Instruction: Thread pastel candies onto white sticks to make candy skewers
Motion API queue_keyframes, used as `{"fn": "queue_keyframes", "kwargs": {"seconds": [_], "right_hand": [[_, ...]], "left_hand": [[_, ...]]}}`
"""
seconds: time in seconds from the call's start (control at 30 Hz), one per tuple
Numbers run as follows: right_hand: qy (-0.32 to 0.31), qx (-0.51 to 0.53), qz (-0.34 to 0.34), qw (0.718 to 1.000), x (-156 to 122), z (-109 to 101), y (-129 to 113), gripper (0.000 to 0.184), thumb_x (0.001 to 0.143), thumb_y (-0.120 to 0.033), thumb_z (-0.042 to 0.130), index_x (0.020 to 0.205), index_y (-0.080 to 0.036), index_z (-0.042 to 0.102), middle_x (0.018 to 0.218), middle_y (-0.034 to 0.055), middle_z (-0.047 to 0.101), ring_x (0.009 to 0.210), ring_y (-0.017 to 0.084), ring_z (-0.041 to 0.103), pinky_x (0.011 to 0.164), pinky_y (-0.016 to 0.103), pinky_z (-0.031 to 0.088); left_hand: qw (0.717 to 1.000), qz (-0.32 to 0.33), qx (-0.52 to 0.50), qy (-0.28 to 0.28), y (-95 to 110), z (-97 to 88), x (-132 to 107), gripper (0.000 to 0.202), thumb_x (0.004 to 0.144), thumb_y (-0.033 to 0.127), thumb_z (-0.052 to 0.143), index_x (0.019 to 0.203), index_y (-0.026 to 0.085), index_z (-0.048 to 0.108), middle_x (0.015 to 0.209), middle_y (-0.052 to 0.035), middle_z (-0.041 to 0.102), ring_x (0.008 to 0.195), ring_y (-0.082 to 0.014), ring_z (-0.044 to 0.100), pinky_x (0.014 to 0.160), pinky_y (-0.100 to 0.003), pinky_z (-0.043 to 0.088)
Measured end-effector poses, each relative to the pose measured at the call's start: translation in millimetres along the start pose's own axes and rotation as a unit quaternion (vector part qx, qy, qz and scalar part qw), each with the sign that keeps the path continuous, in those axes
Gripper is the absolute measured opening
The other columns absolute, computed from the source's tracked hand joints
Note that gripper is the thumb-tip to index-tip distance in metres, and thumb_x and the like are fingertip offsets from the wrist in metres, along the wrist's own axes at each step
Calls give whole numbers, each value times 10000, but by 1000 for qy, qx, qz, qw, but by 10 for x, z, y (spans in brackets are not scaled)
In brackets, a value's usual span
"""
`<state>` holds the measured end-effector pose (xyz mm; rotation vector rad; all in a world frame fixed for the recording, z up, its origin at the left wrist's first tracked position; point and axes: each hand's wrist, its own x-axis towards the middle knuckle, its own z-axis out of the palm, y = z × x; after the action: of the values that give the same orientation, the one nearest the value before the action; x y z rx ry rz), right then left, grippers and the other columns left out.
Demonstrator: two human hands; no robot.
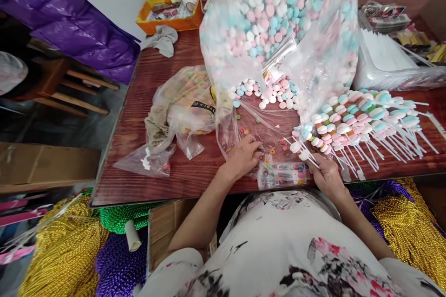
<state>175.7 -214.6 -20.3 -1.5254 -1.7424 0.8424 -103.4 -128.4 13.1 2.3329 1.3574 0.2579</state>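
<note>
My left hand (245, 155) rests on the brown table (139, 116), fingers pinched on a small round candy among loose coloured ones (275, 146) lying on clear plastic. My right hand (325, 174) grips a white stick (299, 148) threaded with a white candy, its tip pointing left. A small filled packet (282, 174) lies between both hands at the table's front edge. A big clear bag (278, 23) of pink, blue and white candies stands behind them.
A row of finished candy sticks (365, 118) lies at the right. Crumpled plastic bags (177, 111) sit left of my hands. An orange tray (170, 14) and a grey cloth (162, 39) are at the back. Gold, green and purple cords (66, 250) lie below the table.
</note>
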Motion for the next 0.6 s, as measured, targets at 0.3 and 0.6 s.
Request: {"fn": "queue_keyframes", "kwargs": {"seconds": [0.3, 0.6], "right_hand": [[-23, -19, -59, 998, -65, 54, -147, 259, 846, -91, 435, 985, -195, 627, 742, 19, 657, 642, 175, 577, 617, 291, 433], [-19, -53, -139, 989, -63, 188, -393, 341, 833, -66, 422, 1099, -204, 585, 889, 58, 714, 764, 203, 663, 666, 316, 493]], "left_hand": [[966, -12, -219, 134, 151, 154, -177, 157, 820, 193, 628, 929, 175, 739, 865, -65, 671, 822, -182, 603, 760, -330, 515], [645, -217, -710, 180, 284, 81, -244, 260, 564, 225, 869, 794, 160, 767, 615, -11, 702, 413, -78, 538, 401, -196, 426]]}}
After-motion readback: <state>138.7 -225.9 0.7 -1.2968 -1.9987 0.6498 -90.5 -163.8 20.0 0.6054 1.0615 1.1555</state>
